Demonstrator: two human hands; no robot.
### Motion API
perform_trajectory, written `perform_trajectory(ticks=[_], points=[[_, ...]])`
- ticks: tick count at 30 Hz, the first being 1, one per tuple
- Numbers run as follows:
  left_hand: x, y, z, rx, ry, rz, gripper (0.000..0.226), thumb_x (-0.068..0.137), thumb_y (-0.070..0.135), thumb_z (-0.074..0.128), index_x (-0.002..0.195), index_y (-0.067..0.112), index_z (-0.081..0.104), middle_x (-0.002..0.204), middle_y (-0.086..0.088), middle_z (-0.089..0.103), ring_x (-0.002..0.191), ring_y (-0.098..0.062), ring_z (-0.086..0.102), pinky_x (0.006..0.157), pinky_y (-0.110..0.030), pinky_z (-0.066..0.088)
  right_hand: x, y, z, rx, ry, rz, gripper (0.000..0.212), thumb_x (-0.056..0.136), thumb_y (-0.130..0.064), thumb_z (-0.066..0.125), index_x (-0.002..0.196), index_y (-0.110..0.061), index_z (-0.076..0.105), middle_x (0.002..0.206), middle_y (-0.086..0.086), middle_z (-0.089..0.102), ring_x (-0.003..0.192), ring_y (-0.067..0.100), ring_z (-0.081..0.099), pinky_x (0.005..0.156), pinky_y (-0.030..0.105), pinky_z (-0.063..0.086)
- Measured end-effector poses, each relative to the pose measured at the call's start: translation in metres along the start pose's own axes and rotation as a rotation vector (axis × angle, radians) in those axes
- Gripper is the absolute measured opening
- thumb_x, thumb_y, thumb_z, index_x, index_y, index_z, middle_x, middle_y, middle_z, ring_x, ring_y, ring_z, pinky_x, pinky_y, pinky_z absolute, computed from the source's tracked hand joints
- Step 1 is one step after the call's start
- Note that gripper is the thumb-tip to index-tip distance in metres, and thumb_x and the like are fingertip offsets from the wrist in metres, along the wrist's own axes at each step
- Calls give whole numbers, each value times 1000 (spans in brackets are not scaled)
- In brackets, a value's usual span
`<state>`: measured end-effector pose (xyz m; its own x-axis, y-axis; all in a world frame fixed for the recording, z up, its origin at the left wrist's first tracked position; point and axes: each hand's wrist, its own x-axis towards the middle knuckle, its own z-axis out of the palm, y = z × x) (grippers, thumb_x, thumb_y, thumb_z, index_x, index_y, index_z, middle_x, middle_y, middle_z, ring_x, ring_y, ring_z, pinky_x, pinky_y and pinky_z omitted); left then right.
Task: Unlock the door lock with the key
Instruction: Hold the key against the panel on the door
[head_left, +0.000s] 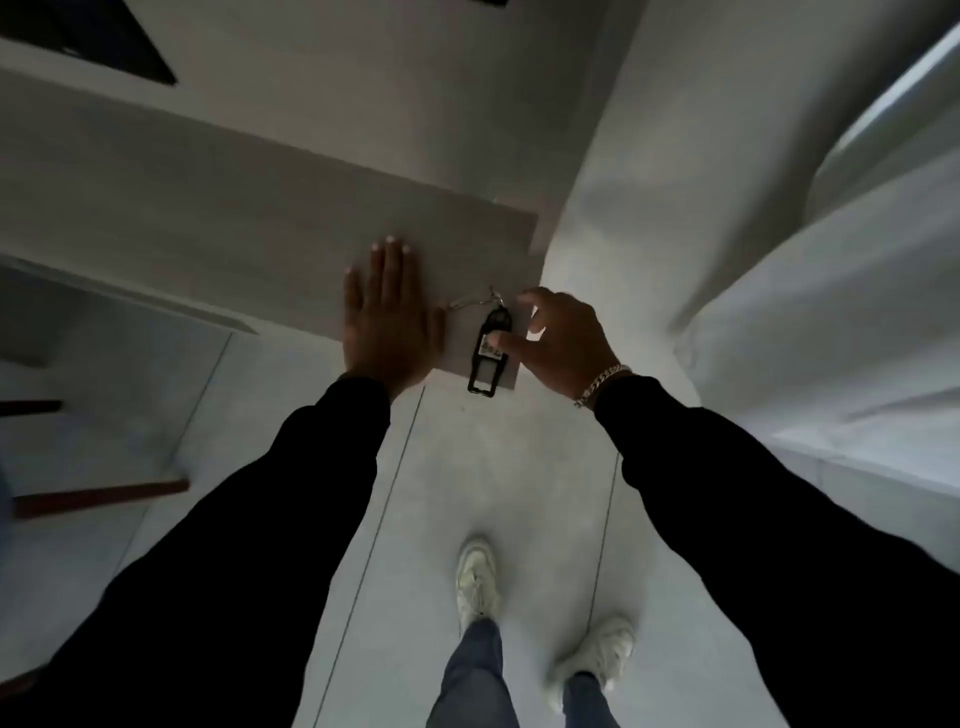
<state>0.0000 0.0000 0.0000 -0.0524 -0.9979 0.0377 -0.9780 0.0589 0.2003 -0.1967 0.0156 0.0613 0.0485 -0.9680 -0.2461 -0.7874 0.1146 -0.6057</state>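
Note:
The grey door (270, 228) runs from the upper left to the centre of the head view. My left hand (387, 322) lies flat against its face, fingers together and straight. A metal key ring (485, 300) sticks out near the door's edge, and a black key tag (488, 358) with a pale label hangs from it. The key blade and the lock itself are too small and dark to make out. My right hand (566, 340) hovers just right of the tag with fingers apart; its thumb tip touches the tag and its index finger reaches toward the ring.
A white wall (649, 156) stands right of the door edge, with pale curtain folds (831, 260) further right. My feet in white shoes (475, 577) stand on a light tiled floor. Brown wooden bars (98, 499) show at the left.

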Motion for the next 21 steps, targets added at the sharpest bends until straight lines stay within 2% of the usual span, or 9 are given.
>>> perform_trajectory(ticks=[5,9,11,14,17,19,21], points=[[4,-1,1,20,4,3,76,95,50,27,155,3,20,166,-19,22,154,-35,19,126,-59,17,16,-6,8,27,81,-24,41,71,-27,75,111,-20,67,93,17,69,91,31,64,88,41,51],[6,-2,1,16,-3,3,78,95,52,26,156,4,17,167,-17,18,156,-33,15,127,-59,13,32,2,-6,105,75,6,38,73,-16,73,111,-20,70,83,12,71,76,14,58,89,30,50],[7,-1,1,15,-18,-5,79,95,53,25,156,4,15,167,-17,17,156,-32,14,127,-59,12,37,4,-11,122,68,39,39,74,-18,73,113,-21,68,83,9,73,76,12,60,85,22,47],[7,0,0,24,-21,-9,79,95,54,25,156,5,15,168,-16,17,156,-32,14,127,-59,13,39,5,-11,158,134,124,36,76,-26,73,110,-16,68,85,7,74,86,19,67,87,23,47],[7,-1,1,30,-23,-8,78,96,54,25,156,5,15,167,-17,17,156,-32,14,127,-60,13,35,4,-5,168,138,184,49,69,-39,78,111,-17,63,81,1,68,84,14,62,72,12,39],[7,0,0,35,-34,-10,79,97,55,25,156,5,15,168,-17,16,156,-32,14,127,-60,13,31,2,0,145,106,177,63,62,-39,83,116,-17,59,82,1,63,85,16,58,70,13,36],[6,0,0,36,-37,-8,79,97,56,25,156,5,15,168,-17,16,156,-32,14,127,-60,13,28,1,2,133,109,162,62,60,-32,84,115,-15,60,79,1,60,89,20,61,76,17,37]])
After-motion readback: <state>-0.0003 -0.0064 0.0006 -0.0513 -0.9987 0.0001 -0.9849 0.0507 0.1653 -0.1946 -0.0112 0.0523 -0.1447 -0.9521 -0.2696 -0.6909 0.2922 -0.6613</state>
